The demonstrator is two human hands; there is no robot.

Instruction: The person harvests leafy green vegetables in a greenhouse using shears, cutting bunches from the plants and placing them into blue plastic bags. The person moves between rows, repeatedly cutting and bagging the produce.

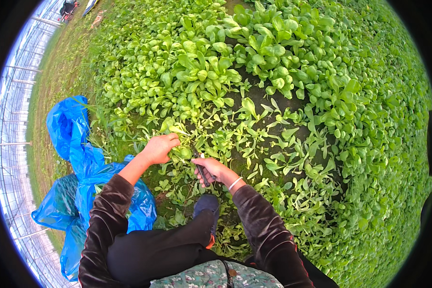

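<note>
My left hand (pixel 161 148) is at the centre-left, its fingers closed at the edge of a small leafy green plant (pixel 181 152); its fingertips are partly hidden, and a pale leaf stem lies beside them. My right hand (pixel 209 170) is wrapped around the dark handles of a cutting tool (pixel 201 168), which looks like small shears or scissors. The tool points up towards the plants, its tip lost among the leaves. A white bangle circles my right wrist. Around both hands grow low leafy greens, with loose leaves and dark soil (pixel 261 97) between them.
Blue plastic bags (pixel 90 169), some with greens inside, lie at my left. Dense leafy greens (pixel 266 46) stand ahead and to the right. My dark shoe (pixel 206 206) rests among low plants just below my hands. A greenhouse wall with metal bars (pixel 16 144) runs along the far left.
</note>
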